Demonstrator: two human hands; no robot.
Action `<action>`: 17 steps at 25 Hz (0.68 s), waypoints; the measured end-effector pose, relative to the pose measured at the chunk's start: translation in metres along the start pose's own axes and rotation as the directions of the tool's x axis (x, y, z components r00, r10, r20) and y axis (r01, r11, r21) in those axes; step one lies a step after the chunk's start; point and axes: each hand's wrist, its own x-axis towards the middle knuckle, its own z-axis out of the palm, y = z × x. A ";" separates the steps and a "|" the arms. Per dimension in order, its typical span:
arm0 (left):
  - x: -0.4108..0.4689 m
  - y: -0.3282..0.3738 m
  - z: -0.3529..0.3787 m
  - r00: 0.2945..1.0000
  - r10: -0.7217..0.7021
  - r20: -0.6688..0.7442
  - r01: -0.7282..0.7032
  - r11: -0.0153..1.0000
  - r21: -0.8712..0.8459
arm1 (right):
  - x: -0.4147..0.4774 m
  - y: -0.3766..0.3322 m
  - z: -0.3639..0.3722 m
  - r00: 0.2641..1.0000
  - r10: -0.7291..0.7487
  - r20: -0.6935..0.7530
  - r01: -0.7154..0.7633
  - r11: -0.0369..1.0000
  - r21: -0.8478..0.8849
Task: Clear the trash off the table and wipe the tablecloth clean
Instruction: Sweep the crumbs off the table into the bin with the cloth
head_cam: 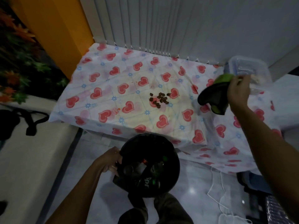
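Note:
A white tablecloth (126, 81) printed with red hearts covers the table. A cluster of small dark brown crumbs (159, 99) lies near its middle, and faint orange stains (117, 110) show to the left. My right hand (238, 92) is raised over the table's right side, shut on a dark and green crumpled wrapper (213, 96). My left hand (108, 162) grips the left rim of a round black trash bin (171, 152) below the table's front edge. Bottles and other trash lie inside the bin.
A clear plastic container (249, 68) with a lid stands at the table's back right corner. White vertical blinds hang behind. A black bag (24, 122) lies on the white ledge at left. White cord (216, 191) trails on the tiled floor at right.

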 end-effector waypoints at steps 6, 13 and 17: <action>0.051 0.018 -0.005 0.998 0.032 0.051 -0.033 0.999 0.019 | -0.004 -0.021 0.101 0.956 -0.147 0.252 0.173 0.981 -0.084; 0.088 0.033 -0.010 1.000 0.017 0.026 -0.015 0.997 -0.069 | -0.013 0.009 0.234 0.661 -0.272 0.700 0.583 0.773 -0.250; 0.095 0.034 -0.012 1.000 0.017 -0.001 -0.017 0.996 -0.083 | -0.035 0.027 0.268 0.624 -0.247 0.741 0.645 0.698 -0.311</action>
